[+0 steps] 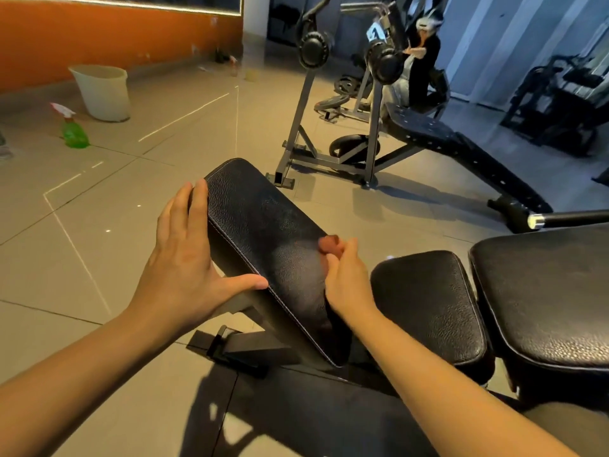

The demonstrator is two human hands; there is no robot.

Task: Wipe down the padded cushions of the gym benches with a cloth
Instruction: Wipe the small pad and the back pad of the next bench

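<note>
The long black cushion (263,232) sits tilted right between the two hands, its far end raised and its near end dropping toward the frame below. The right hand (346,278) is on the cushion's right side, fingers curled, pinching a small reddish-brown cloth (329,245) against the leather. It is blurred, so the fold can't be made out. The left hand (184,258) is spread wide on the opposite edge, with straight fingers lying along the left rim and the thumb stretched across the near part of the pad. The hands are apart, with the cushion's width between them.

Just right of the right hand is a smaller square seat cushion (428,301), and beyond that a bigger black pad (543,291), with a dark bar with a chrome tip (560,219) above it. Past both hands, across the tiled floor (99,258), stands another incline bench (428,133) with a person (421,61) seated behind it. Far out left of the left hand, a green spray bottle (74,130) stands on the floor near a pale bucket (102,92) by the orange wall (99,34).
</note>
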